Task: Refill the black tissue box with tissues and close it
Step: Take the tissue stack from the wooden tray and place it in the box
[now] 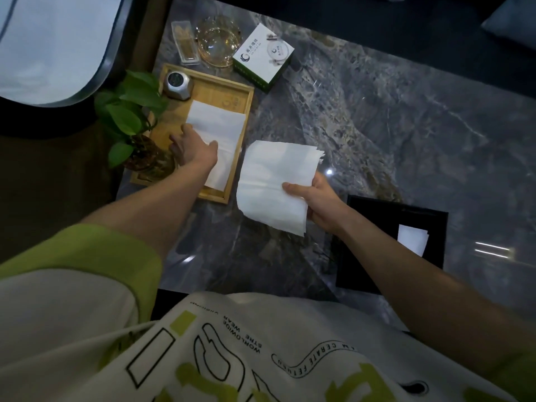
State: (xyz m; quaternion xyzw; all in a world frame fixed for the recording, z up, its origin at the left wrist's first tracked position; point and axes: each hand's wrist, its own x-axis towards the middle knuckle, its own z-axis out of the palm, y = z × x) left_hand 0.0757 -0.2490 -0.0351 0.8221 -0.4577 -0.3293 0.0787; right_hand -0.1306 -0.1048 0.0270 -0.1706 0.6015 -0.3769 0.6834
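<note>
- Reaches the left grip point(194, 149) onto the tissue pile point(216, 123) in the wooden tray point(220, 88), with the thumb on top and the fingers spread along the pile's left edge. Cannot tell whether it pinches the sheets yet.
- Holds a second stack of tissues point(275, 181) in the right grip point(319, 201), thumb pressed on top and fingers curled beneath the right edge. Keeps it lifted off the marble surface point(377, 126), just beside the tray.
- Looks like gathering the remaining tissues, with loading and closing still to do.
- To do this well:
  - Slide the left fingers fully under the pile, not under the top sheets alone, and lift it as one block.
  - Keep the wrist clear of the potted plant point(127, 111) close by on the left.
  - Square the pile against the right-hand stack, whose far corners fan out unevenly, so that both drop in flat.
- Finds the black tissue box point(383, 213) on the near right of the surface, partly behind the right forearm and well apart from the tray.
- Shows it open on top: square, matte and dark inside, with a few white tissues point(412, 239) lying toward its right side. Cannot make out a lid.
</note>
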